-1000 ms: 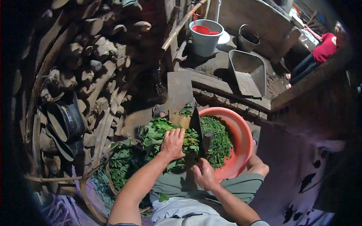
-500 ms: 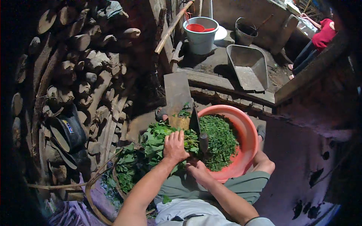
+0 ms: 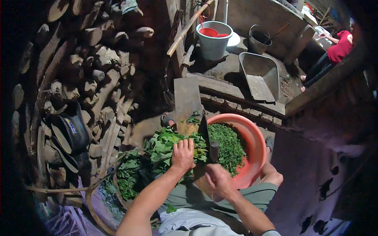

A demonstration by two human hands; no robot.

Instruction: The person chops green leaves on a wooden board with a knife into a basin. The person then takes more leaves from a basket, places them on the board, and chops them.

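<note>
My left hand (image 3: 183, 156) presses down on a bunch of leafy greens (image 3: 159, 147) lying across a long wooden board (image 3: 187, 92), its fingers over the stems. Beside the bunch, on the right, a dark knife blade (image 3: 203, 129) stands on the board. Its thick handle (image 3: 214, 151) points toward me. My right hand (image 3: 220, 179) is just below that handle, fingers curled and smeared by motion; whether it holds anything is hidden. A pink-orange basin (image 3: 258, 137) stands right of the board, with finely chopped greens (image 3: 226, 147) in it.
Stacked firewood (image 3: 106, 82) lines the left side, with black boots (image 3: 71, 131) against it. More loose greens (image 3: 132, 177) lie at my left. Beyond a low sill (image 3: 220, 86) stand a bucket (image 3: 212, 45), a metal pail (image 3: 258, 41) and a wheelbarrow tray (image 3: 262, 74). A person in red (image 3: 340, 47) stands far right.
My right hand has moved right and out from beside my left hand, to below the knife handle. The left hand stays on the greens. The view has shifted slightly.
</note>
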